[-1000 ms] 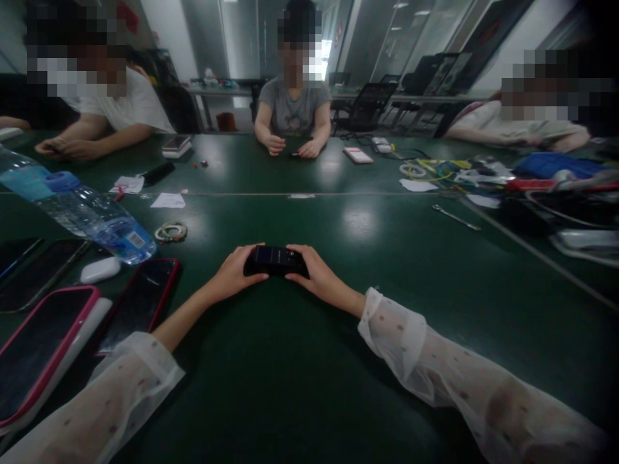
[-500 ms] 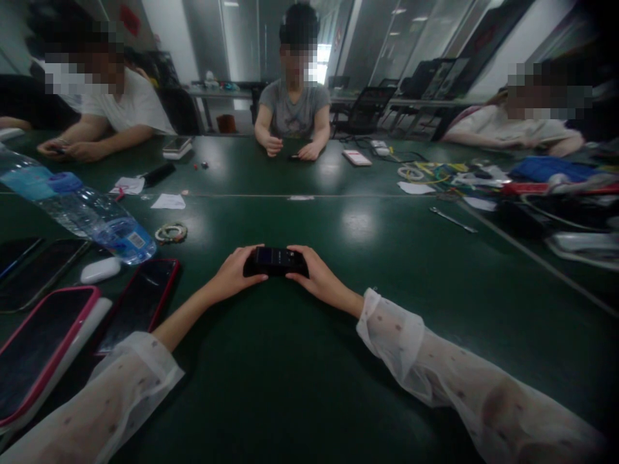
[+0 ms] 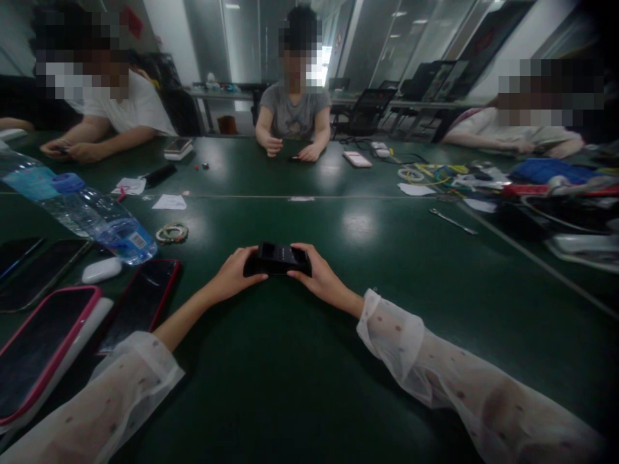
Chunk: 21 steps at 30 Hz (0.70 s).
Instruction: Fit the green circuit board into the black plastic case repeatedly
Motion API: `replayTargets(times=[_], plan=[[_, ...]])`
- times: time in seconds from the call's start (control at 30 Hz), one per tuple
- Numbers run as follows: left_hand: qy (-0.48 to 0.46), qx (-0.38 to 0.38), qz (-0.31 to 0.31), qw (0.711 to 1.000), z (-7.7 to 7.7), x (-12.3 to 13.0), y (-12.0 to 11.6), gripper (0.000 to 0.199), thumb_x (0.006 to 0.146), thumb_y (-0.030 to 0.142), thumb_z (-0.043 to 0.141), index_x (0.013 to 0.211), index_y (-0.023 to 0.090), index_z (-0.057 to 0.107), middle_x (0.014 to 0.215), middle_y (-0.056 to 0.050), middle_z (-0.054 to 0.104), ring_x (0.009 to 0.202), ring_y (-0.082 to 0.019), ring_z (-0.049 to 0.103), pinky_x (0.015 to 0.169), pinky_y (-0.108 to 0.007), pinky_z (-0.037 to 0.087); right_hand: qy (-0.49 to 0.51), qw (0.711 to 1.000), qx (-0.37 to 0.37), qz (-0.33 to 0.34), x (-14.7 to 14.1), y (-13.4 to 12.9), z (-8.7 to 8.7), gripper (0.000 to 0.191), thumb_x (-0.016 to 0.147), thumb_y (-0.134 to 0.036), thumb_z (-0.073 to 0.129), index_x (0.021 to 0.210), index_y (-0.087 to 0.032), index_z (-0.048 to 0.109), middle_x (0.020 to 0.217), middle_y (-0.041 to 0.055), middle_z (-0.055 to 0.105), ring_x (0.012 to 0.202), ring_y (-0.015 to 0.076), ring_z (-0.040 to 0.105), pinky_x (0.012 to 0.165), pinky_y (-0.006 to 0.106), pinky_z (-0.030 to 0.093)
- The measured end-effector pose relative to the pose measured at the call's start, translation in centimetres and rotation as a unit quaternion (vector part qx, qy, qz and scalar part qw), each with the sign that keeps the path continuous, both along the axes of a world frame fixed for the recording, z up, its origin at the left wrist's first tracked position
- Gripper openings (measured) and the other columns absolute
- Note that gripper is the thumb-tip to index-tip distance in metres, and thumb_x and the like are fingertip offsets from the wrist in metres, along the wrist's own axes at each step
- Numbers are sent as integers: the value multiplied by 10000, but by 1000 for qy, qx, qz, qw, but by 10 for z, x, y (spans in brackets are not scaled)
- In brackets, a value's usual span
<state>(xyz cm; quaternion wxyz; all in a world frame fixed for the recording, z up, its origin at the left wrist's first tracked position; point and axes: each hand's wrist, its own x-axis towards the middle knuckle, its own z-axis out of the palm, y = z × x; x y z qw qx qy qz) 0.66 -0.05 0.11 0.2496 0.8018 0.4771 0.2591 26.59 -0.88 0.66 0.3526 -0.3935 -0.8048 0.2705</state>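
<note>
Between my hands, a small black box point(image 3: 276, 259) with pale print sits close above or on the dark green table. Its upper part looks tilted, the left end standing higher than the right. My left hand point(image 3: 240, 265) grips the left end, thumb along the near side and fingers behind. Around the right end my right hand point(image 3: 313, 267) is closed in the same way, thumb toward me. Whether the upper part is a separate lid is too dark to make out.
To my left lie a red-edged phone point(image 3: 140, 303), a pink-cased phone point(image 3: 46, 351), a white earbud case point(image 3: 101, 270), a bracelet point(image 3: 172, 232) and water bottles point(image 3: 109, 222). At right are a wrench point(image 3: 452, 220) and tangled cables point(image 3: 430, 173). Several people sit around the table.
The top of the black box has gone from level to tilted, with its left end raised. My right hand has shifted very slightly right; my left hand stays in place.
</note>
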Motion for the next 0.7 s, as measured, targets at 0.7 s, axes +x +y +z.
replayTargets(times=[0.7], plan=[[-7,-15,-17,1000,6,-1,-3,635,845,424,639,1408,268,387,1308,-100,516,1188,-280,510,973,-482,439,89,963,85,-238,10,8,-7,507,869,-297,556,1305,-244,303,1276,116,426,1215,271,466,1067,491,394]])
